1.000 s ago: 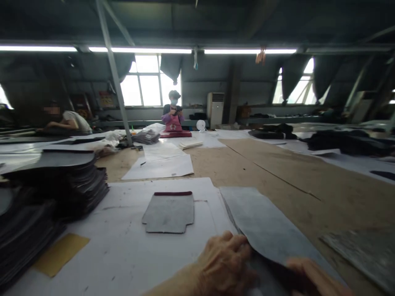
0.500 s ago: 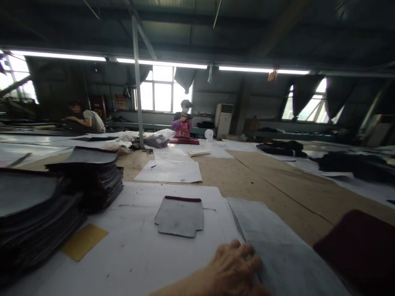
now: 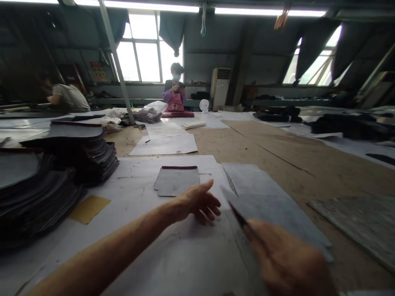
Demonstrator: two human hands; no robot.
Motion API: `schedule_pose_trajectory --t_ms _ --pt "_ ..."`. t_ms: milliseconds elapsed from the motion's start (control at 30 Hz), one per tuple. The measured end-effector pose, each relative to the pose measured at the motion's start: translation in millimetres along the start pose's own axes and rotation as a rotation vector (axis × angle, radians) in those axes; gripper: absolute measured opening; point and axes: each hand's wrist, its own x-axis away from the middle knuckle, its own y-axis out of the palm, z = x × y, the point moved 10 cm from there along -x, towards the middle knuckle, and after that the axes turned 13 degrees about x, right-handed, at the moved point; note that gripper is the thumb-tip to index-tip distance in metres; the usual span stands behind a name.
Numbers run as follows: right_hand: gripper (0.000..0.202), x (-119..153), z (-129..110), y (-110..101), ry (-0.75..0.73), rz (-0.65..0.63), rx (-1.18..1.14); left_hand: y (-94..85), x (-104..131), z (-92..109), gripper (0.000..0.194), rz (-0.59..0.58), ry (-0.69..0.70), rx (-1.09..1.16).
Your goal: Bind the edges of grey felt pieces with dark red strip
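Observation:
Fingers apart and empty, my left hand (image 3: 202, 202) hovers over the white paper (image 3: 129, 230), just right of a grey piece (image 3: 175, 181) with a dark red top edge and notched lower corners. My right hand (image 3: 286, 259), blurred, grips a thin grey piece with a dark edge (image 3: 239, 214); motion smears its outline. Beneath and beyond this hand lies a larger grey sheet (image 3: 262, 193). Tall stacks of grey pieces with dark edges (image 3: 83, 154) (image 3: 37, 201) stand at the left.
A yellow card (image 3: 89, 209) lies beside the nearer stack. Another grey sheet (image 3: 358, 226) is at the right edge. Across the table, one person (image 3: 175, 92) stands holding a dark object; another (image 3: 69, 96) leans at the far left. Dark cloth (image 3: 348, 127) lies far right.
My left hand has lifted off the grey sheet's edge and moved left and up. My right hand has come into view with a piece. The dark red piece at right no longer shows there. The view tilted down.

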Motion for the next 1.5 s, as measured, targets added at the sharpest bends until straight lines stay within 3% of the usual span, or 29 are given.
schedule_pose_trajectory --t_ms 100,167,300,400,467,533,567,633,733,867,1000,1200,1400,1500 --pt "0.026 -3.0 -80.6 29.6 -0.158 0.052 0.046 -38.8 33.0 -8.7 0.057 0.097 -0.106 -0.035" --pt "0.027 -4.0 -116.8 40.8 -0.188 0.132 0.025 -57.5 51.2 -11.3 0.039 0.154 -0.118 -0.134" --pt "0.027 -4.7 -141.4 50.2 -0.052 0.270 -0.107 -68.1 66.6 -16.0 0.023 0.198 -0.089 -0.313" --pt "0.025 -8.8 -151.3 59.5 -0.164 0.135 -0.272 -67.2 67.2 -16.7 0.021 0.251 -0.030 -0.406" --pt "0.021 -13.0 -143.9 61.8 -0.253 -0.021 -0.454 -66.0 68.2 -13.5 0.020 0.295 0.028 -0.459" --pt "0.014 -21.2 -115.0 65.4 -0.207 -0.162 -0.572 -64.2 70.7 -8.8 0.018 0.319 0.088 -0.505" --pt "0.014 -26.7 -92.0 70.1 -0.120 -0.210 -0.520 -63.0 72.2 -6.2 0.017 0.322 0.115 -0.526" --pt "0.019 -37.4 -51.6 70.8 -0.034 -0.184 -0.328 -60.8 74.8 -1.7 0.016 0.312 0.165 -0.557" --pt "0.027 -45.6 -26.5 88.0 -0.094 -0.258 -0.168 -58.3 76.4 2.4 0.016 0.282 0.229 -0.581" --pt "0.022 -46.5 -28.3 106.6 -0.211 -0.370 -0.153 -57.7 75.0 2.8 0.019 0.250 0.285 -0.585" --pt "0.025 -48.8 -28.7 109.1 -0.196 -0.404 -0.192 -58.2 72.0 4.2 0.050 0.245 0.257 -0.656" --pt "0.019 -49.1 -27.2 99.8 -0.194 -0.302 -0.263 -33.4 64.9 13.4 0.030 0.135 0.328 -0.723" --pt "0.017 -42.5 -32.1 90.4 -0.292 -0.209 -0.274 -27.2 68.6 15.0 0.023 0.247 0.546 -0.687" --pt "0.021 -38.6 -37.8 86.1 -0.379 -0.175 -0.237 -20.1 77.6 18.7 0.028 0.250 0.696 -0.725"
